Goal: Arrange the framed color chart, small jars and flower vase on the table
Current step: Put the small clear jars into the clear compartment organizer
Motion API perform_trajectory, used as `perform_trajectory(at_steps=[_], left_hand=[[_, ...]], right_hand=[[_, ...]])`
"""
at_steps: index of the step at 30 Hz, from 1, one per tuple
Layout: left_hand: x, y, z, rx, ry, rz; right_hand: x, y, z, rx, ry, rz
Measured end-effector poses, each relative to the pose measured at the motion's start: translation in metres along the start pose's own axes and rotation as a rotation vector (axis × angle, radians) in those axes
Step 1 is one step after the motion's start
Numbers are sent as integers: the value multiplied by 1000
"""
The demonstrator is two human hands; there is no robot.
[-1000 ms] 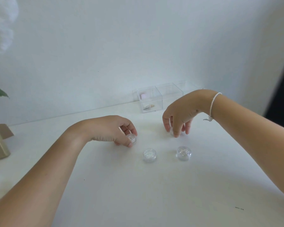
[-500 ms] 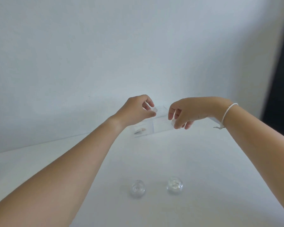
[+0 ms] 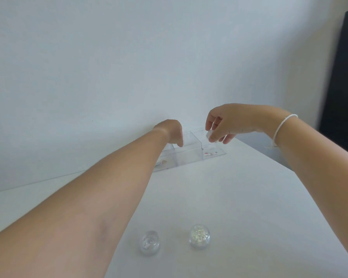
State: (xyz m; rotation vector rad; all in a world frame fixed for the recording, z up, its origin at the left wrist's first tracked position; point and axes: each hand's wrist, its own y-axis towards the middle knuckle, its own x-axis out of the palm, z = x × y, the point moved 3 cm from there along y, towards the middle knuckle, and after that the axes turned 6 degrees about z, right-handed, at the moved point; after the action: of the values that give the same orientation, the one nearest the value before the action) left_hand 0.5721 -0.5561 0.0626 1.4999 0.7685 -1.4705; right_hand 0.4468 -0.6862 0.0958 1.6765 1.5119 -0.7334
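Note:
Two small clear jars stand on the white table (image 3: 249,197) near me, one (image 3: 149,242) on the left and one with pale beads (image 3: 199,236) on the right. My right hand (image 3: 227,123) pinches a third small jar (image 3: 210,135) above the right compartment of a clear acrylic organiser (image 3: 189,157) at the table's back. My left hand (image 3: 172,133) dips into the organiser's middle part with its fingers bent away from me, so what it holds is hidden. The framed chart and the vase are out of view.
The organiser stands against the white wall (image 3: 129,67), and small items lie in its left and right compartments. A dark panel (image 3: 342,77) rises at the far right beyond the table's right edge.
Both hands lifted a small jar each from the table and carried them back to the organiser. My view swung right, so the gold frame and flower left the picture.

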Motion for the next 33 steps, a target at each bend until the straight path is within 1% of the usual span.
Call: perform_trajectory(at_steps=[3,5,7,14,20,22,24,27,30,31,33], left_hand=[[4,2,3,-18,115,-21],[7,2,6,-14,218,-11],[8,1,8,-14,264,2],[1,2,2,-4,254,53],[2,2,-4,2,208,56],[-1,0,-5,10,97,91],[-7,-7,-10,30,-85,165],[-12,-36,-33,30,-425,356],[-1,-74,-70,-84,-679,572],[5,-83,-80,-133,-760,594],[16,-94,-93,-190,-851,570]], right_hand=[[-2,1,0,-12,6,5],[-2,1,0,-20,11,9],[-3,2,-1,-27,21,9],[-2,3,-1,-36,5,10],[-1,5,1,-42,11,7],[0,5,2,-42,9,6],[1,5,2,-44,10,9],[2,6,3,-42,14,19],[7,8,4,-35,24,46],[10,9,4,-38,32,65],[16,12,2,-55,45,113]])
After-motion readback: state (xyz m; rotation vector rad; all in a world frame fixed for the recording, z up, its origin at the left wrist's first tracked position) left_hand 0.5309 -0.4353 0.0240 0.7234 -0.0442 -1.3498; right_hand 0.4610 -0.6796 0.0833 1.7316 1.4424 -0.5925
